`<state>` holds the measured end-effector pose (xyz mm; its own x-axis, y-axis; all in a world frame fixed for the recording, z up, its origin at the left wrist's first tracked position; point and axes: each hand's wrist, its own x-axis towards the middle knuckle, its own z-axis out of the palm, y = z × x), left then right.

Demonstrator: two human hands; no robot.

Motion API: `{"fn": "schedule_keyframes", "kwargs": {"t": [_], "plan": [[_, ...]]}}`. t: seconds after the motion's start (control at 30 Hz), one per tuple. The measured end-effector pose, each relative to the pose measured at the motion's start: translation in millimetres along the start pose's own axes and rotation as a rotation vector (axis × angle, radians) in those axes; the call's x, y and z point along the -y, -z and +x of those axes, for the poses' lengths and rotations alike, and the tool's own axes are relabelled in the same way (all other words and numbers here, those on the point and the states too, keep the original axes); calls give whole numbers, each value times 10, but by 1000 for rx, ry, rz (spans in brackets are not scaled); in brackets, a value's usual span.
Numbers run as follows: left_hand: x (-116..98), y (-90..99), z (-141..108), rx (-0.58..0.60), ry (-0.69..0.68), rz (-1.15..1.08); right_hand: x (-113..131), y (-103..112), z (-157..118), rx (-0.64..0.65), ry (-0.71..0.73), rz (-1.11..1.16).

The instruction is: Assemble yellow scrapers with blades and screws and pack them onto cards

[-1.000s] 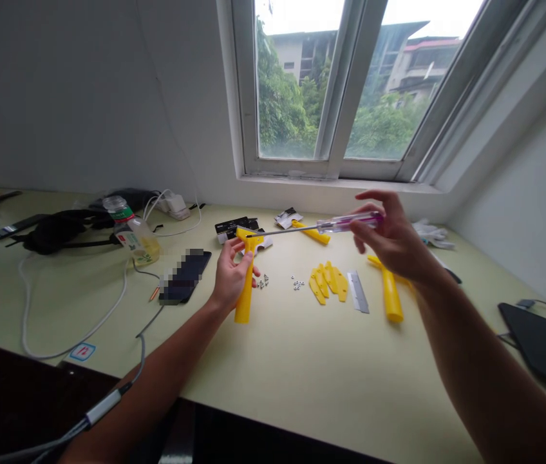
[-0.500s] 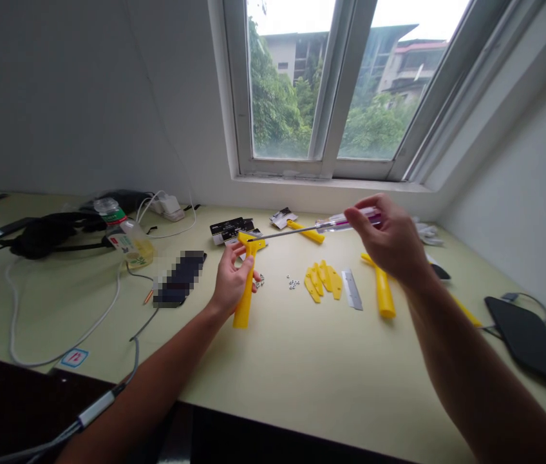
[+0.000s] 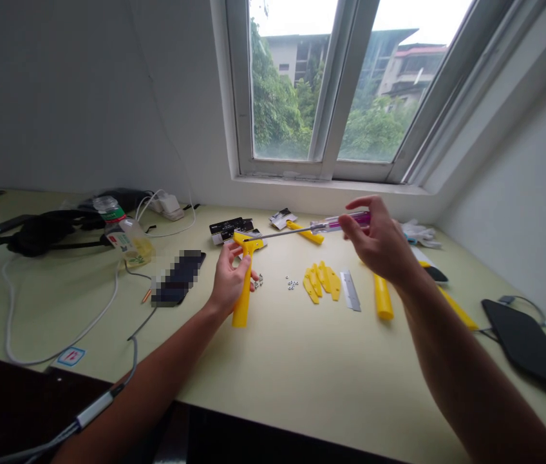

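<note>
My left hand (image 3: 231, 278) is wrapped round the handle of a yellow plastic scraper (image 3: 241, 306), its wide head tilted up. In my right hand (image 3: 374, 241) is a screwdriver (image 3: 335, 223) with a clear and purple handle, gripped by the fingers. Its long shaft points left, and the tip reaches the scraper's head; whether it sits in a screw is too small to tell. Small screws (image 3: 259, 281) lie just behind my left fingers, and several nuts (image 3: 292, 283) are to their right. Yellow blade covers (image 3: 322, 281) and a metal blade (image 3: 350, 291) lie between my hands.
Another yellow handle (image 3: 383, 298) lies below my right wrist, and one more (image 3: 306, 232) is near the wall. Black packaging cards (image 3: 228, 227), a phone (image 3: 179, 278), and a tilted bottle (image 3: 131, 241) stand left. A dark flat device (image 3: 531, 345) with cables lies right.
My right hand has shifted slightly left, its fingers opening a little around the screwdriver handle. The tip stays at the scraper head, and my left hand hardly moves.
</note>
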<state>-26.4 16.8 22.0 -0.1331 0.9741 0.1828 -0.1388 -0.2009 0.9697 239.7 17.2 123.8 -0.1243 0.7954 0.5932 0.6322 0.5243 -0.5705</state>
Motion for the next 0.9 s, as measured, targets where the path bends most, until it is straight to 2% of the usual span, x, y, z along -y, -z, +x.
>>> {"fn": "schedule_keyframes", "kwargs": {"t": [0.1,0.2,0.33,0.4,0.5,0.6,0.67,0.73,0.83,0.9], "plan": [[0,-1,-3,6,11,6,-8,5,-3,72,42,86],[0,-1,-3,20,16,12,-13,0,-7,9,58,81],[-3,5,2,34,45,-5,-10,23,1,74,179,132],[-9,4,2,52,73,-24,-22,73,17,65,174,159],[-30,1,5,42,90,-54,-133,186,63,-24,113,299],[-71,13,23,-17,107,-104,-405,273,131,-222,5,331],[-99,24,33,-38,136,-169,-643,264,171,-317,-97,172],[-118,27,33,-36,159,-244,-875,182,189,-336,-192,-155],[-113,11,14,4,165,-337,-1148,-42,172,-203,-286,-546],[-93,-1,-3,46,174,-380,-1275,-209,139,-122,-313,-629]]}}
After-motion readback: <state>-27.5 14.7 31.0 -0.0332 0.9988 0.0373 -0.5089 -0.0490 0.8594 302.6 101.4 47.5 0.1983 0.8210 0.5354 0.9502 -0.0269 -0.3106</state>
